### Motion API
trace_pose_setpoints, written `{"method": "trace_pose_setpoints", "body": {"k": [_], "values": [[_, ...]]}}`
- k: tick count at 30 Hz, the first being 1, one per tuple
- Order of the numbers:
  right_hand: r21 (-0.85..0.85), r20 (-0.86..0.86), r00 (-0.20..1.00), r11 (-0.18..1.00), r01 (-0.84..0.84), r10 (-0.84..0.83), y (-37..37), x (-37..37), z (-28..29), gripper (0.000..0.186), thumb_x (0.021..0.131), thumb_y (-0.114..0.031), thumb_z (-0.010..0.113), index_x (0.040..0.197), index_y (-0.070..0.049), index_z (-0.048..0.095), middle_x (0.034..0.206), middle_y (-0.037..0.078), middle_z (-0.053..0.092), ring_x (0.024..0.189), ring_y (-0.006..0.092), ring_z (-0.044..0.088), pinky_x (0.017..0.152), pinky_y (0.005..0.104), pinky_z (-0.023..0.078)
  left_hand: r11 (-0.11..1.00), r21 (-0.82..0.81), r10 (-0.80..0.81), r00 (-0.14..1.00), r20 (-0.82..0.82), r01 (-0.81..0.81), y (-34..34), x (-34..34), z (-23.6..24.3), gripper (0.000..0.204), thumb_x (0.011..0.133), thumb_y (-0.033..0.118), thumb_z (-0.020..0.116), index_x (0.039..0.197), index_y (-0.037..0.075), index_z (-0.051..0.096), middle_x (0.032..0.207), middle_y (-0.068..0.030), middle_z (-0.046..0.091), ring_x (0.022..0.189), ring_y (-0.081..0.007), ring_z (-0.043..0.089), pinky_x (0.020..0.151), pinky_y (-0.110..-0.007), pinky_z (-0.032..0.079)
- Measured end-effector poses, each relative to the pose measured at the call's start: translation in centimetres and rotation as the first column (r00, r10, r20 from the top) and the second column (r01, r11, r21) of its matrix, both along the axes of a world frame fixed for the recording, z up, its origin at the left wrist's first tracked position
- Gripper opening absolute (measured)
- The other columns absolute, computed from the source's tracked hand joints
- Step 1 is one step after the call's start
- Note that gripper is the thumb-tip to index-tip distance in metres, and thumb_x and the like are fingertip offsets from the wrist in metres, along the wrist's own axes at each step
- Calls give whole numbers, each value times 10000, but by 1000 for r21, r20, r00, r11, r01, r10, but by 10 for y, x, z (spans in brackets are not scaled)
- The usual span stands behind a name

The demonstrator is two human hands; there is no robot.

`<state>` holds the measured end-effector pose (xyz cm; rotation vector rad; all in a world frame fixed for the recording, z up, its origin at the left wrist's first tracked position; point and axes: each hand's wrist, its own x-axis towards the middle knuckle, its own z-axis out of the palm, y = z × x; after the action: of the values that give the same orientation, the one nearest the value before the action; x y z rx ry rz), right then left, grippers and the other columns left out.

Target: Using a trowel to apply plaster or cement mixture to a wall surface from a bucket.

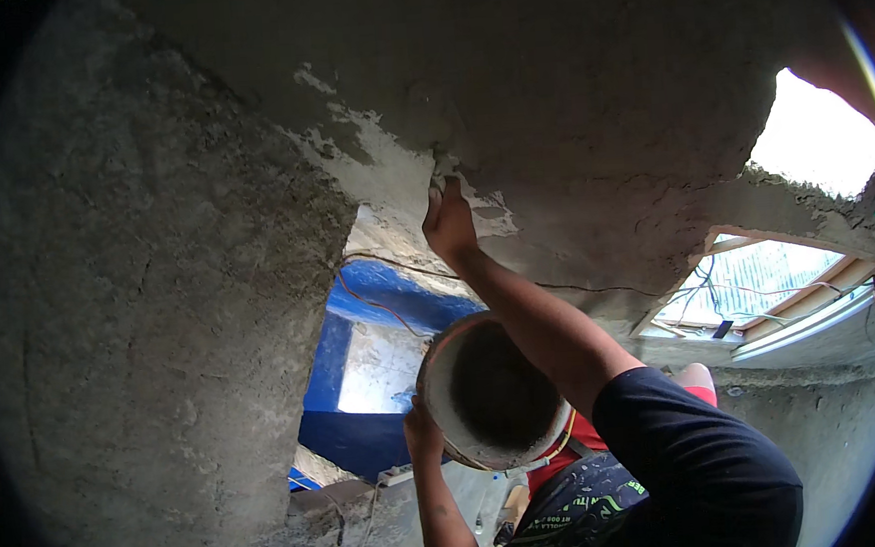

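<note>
My left hand [423, 437] is closed on the side of a round bucket [447, 393], which is tilted so that its dark inside shows. Greyish residue coats the inner wall, and a yellowish handle [565, 441] hangs along the lower right rim. Stretched up across the bucket, my right hand [449, 221] is closed close against the rough grey plastered surface [568, 115]. Something small and grey shows at its fingertips, too unclear to name. Around that hand lies a pale, uneven patch [375, 157] with ragged edges.
A thin cable [599, 289] runs along the surface below my right hand. Blue-painted walls [328, 365] show through an opening at lower left. To the right are a bright ragged hole [818, 135] and a wood-framed opening [759, 289] with wires. Another person's red clothing [700, 395] shows behind my sleeve.
</note>
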<state>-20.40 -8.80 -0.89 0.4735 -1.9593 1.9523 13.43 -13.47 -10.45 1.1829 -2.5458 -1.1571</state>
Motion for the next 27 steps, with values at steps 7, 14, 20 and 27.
{"method": "trace_pose_setpoints", "body": {"k": [7, 14, 20, 27], "values": [[30, 145, 987, 997, -66, 61, -22, 7, -67, 373, 1032, -161, 494, 1320, 54, 396, 1063, 413, 617, 1017, 585, 599, 852, 616, 481, 999, -2, 54, 995, -83, -54, 0, 16, -2, 780, 1079, 564, 236, 1001, -73, 679, 828, -281, 697, 810, -478, 664, 744, -533, 475], [232, 96, 989, 964, -128, 108, -2, -9, -117, 355, 1054, -209, 468, 1301, 29, 374, 1073, 399, 606, 1027, 583, 584, 865, 605, 472, 985, 106, 135, 990, 29, -138, -14, 29, -4, 820, 1062, 606, 219, 1020, -60, 695, 881, -309, 700, 902, -499, 680, 761, -544, 477], [478, 187, 972, 851, -217, 142, 45, 25, -150, 282, 1062, -249, 470, 1159, 13, 437, 864, 361, 639, 837, 577, 617, 720, 652, 460, 979, 51, 201, 979, -43, -199, -3, 14, -13, 829, 1045, 628, 273, 1042, -88, 690, 951, -340, 696, 1000, -541, 650, 866, -575, 473], [554, -189, 938, 820, -143, 292, 110, 30, -59, 272, 1017, -247, 554, 1033, 24, 561, 933, 321, 657, 824, 501, 641, 691, 586, 514, 988, 62, 146, 989, -32, -144, 4, 3, 4, 817, 1048, 631, 284, 1093, -77, 690, 1023, -330, 696, 1070, -502, 649, 913, -544, 472]]}}
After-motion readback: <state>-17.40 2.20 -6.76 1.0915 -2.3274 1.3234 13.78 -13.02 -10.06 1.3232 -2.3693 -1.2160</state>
